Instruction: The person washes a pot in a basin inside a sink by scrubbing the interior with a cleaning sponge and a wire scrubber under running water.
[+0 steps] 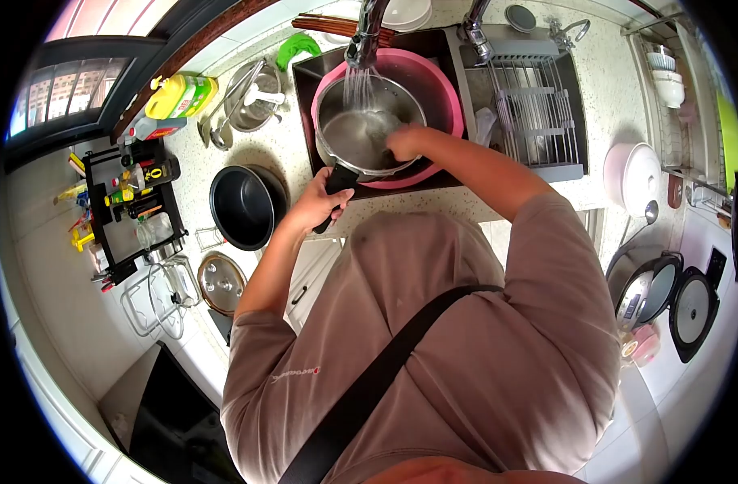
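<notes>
A metal pot (336, 133) with a long black handle (340, 179) sits tilted in a pink basin (453, 105) inside the sink. My left hand (316, 202) is wrapped round the handle. Water pours from the faucet (362, 48) in a spray into the pot. My right hand (405, 143) reaches inside, near the pot's right wall, with its fingers curled. A blurred greyish patch lies by the fingertips, and what they hold, if anything, cannot be made out.
A black inner pot (244, 207) stands on the counter to the left, near a metal pot with utensils (254, 97). Green cloth (296, 50) lies behind. A grey dish rack (538, 113) fills the right basin. A rice cooker (635, 290) stands open at far right.
</notes>
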{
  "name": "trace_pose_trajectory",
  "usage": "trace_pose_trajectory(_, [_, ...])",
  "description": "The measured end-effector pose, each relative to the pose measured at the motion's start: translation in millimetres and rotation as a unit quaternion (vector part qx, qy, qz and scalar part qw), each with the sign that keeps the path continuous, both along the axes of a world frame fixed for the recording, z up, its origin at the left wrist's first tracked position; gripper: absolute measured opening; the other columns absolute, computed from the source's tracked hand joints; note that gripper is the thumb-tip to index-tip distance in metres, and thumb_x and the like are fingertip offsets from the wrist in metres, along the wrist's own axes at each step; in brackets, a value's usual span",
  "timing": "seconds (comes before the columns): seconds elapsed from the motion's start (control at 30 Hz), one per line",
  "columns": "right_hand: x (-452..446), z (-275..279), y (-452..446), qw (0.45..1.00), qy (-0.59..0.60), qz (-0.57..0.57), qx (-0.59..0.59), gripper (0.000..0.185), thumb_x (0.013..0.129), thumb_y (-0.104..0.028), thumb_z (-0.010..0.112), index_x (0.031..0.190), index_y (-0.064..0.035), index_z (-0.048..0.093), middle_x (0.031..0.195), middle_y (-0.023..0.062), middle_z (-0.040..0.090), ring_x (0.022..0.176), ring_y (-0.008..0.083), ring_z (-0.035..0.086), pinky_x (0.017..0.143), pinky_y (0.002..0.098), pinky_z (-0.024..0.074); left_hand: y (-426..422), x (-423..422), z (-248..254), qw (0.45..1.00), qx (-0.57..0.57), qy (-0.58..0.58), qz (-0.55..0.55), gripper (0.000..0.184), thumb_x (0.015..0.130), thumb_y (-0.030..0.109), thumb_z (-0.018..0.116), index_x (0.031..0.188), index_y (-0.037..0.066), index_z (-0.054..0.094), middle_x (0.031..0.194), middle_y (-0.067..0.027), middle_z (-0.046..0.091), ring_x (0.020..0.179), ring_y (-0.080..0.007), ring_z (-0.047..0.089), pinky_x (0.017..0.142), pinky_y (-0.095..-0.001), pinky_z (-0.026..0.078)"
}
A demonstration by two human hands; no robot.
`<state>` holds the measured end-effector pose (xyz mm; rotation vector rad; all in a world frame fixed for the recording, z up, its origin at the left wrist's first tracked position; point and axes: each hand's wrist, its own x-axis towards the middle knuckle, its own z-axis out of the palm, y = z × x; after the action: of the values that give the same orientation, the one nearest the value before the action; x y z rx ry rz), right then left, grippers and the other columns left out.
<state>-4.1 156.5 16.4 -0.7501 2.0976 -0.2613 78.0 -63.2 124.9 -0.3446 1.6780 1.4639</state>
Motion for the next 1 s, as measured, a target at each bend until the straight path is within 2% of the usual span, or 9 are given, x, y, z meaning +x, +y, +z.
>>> trace_pose_trajectory(0.17, [2.4, -27.8, -7.5, 0.993, 0.116, 0.028, 0.011, 0.026, 0.077, -0.013, 0.055, 0.098, -0.0031, 0.069, 0.106, 0.0166, 0.065, 0.107, 0.0333, 0.056, 0.088, 0.0436, 0.0444, 4.0, 5.6, 0.5, 0.999, 0.032, -0.001, 0.005, 0.035, 0.086, 0.007, 0.064, 0.107, 0.006, 0.036, 0.063, -0.0014, 0.049, 0.045, -0.0082, 0.043, 0.038, -0.0239, 0.037])
trace_pose_trajectory(0.27, [5.8, -42.5, -41.3, 0.981, -0.054, 0.185, -0.007, 0.036, 0.081, -0.016, 0.055, 0.114, -0.0025, 0.063, 0.117, 0.0193, 0.061, 0.115, 0.0359, 0.052, 0.093, 0.0436, 0.042, 8.3, 7.5, -2.7, 1.0, 0.028, 0.012, -0.004, 0.037, 0.086, 0.007, 0.064, 0.109, 0.007, 0.035, 0.063, -0.0011, 0.048, 0.045, -0.008, 0.043, 0.038, -0.0237, 0.037])
trace_pose_trajectory(0.33, [22.3, -38.9, -49.3, 0.963, -0.121, -0.129, -0.205, 0.054, 0.084, -0.018, 0.054, 0.134, -0.0019, 0.044, 0.136, 0.0199, 0.045, 0.121, 0.039, 0.046, 0.097, 0.0418, 0.0404, 9.2, 10.0, -5.2, 0.999, 0.011, 0.039, -0.025, 0.037, 0.086, 0.006, 0.063, 0.11, 0.007, 0.034, 0.064, -0.0013, 0.048, 0.046, -0.0079, 0.043, 0.038, -0.0234, 0.037])
trace_pose_trajectory(0.43, [20.6, -74.8, -50.0, 0.967, 0.103, -0.098, -0.213, 0.065, 0.087, -0.015, 0.048, 0.144, 0.0002, 0.02, 0.15, 0.0228, 0.019, 0.127, 0.0402, 0.039, 0.1, 0.0405, 0.0392, 6.3, 14.0, -5.8, 0.999, 0.016, 0.045, 0.002, 0.038, 0.086, 0.007, 0.063, 0.111, 0.009, 0.035, 0.066, -0.0012, 0.048, 0.044, -0.0076, 0.042, 0.038, -0.0224, 0.037])
trace_pose_trajectory(0.53, [7.0, -64.0, -49.5, 0.991, 0.035, -0.124, -0.032, 0.064, 0.089, -0.012, 0.042, 0.144, 0.0054, 0.014, 0.151, 0.0273, 0.003, 0.131, 0.0429, 0.033, 0.104, 0.0412, 0.0358, 5.0, 16.1, -0.6, 0.999, 0.015, 0.02, 0.024, 0.04, 0.086, 0.007, 0.063, 0.114, 0.008, 0.034, 0.066, -0.0016, 0.048, 0.045, -0.0081, 0.043, 0.04, -0.0226, 0.038])
trace_pose_trajectory(0.6, [12.9, -37.9, -58.6, 0.997, 0.044, 0.059, 0.025, 0.063, 0.092, -0.015, 0.038, 0.143, 0.0079, 0.007, 0.148, 0.0313, 0.012, 0.132, 0.0418, 0.031, 0.107, 0.0421, 0.0313, 3.0, 16.5, -3.2, 0.999, 0.009, 0.029, 0.012, 0.04, 0.086, 0.007, 0.063, 0.115, 0.007, 0.034, 0.066, -0.0015, 0.048, 0.046, -0.0081, 0.043, 0.041, -0.0226, 0.038])
trace_pose_trajectory(0.8, [13.8, -75.0, -58.3, 0.997, 0.008, 0.012, -0.08, 0.076, 0.087, -0.018, 0.049, 0.143, 0.0079, 0.005, 0.142, 0.0332, 0.026, 0.125, 0.0377, 0.043, 0.098, 0.0412, 0.04, 4.4, 17.9, -0.9, 0.999, -0.013, 0.037, -0.008, 0.042, 0.087, 0.007, 0.062, 0.117, 0.006, 0.034, 0.066, -0.0014, 0.048, 0.047, -0.0079, 0.043, 0.042, -0.0225, 0.038])
trace_pose_trajectory(0.87, [18.3, -62.6, -61.6, 0.995, -0.019, -0.071, -0.067, 0.069, 0.09, -0.021, 0.047, 0.146, -0.0014, 0.012, 0.146, 0.0298, 0.021, 0.127, 0.0401, 0.039, 0.105, 0.0415, 0.0312, 4.1, 17.5, -0.8, 0.999, -0.011, 0.034, -0.002, 0.041, 0.087, 0.007, 0.062, 0.117, 0.006, 0.034, 0.067, -0.0015, 0.048, 0.047, -0.0078, 0.043, 0.042, -0.0224, 0.038])
trace_pose_trajectory(1.0, [20.4, -57.9, -75.8, 0.938, -0.111, -0.297, -0.14, 0.064, 0.086, -0.026, 0.054, 0.139, 0.002, 0.032, 0.14, 0.0192, 0.041, 0.117, 0.0337, 0.052, 0.09, 0.0349, 0.0449, 3.6, 14.4, -6.5, 0.999, -0.016, 0.044, -0.004, 0.042, 0.087, 0.006, 0.061, 0.119, 0.006, 0.033, 0.067, -0.0015, 0.047, 0.047, -0.0078, 0.042, 0.042, -0.0228, 0.038])
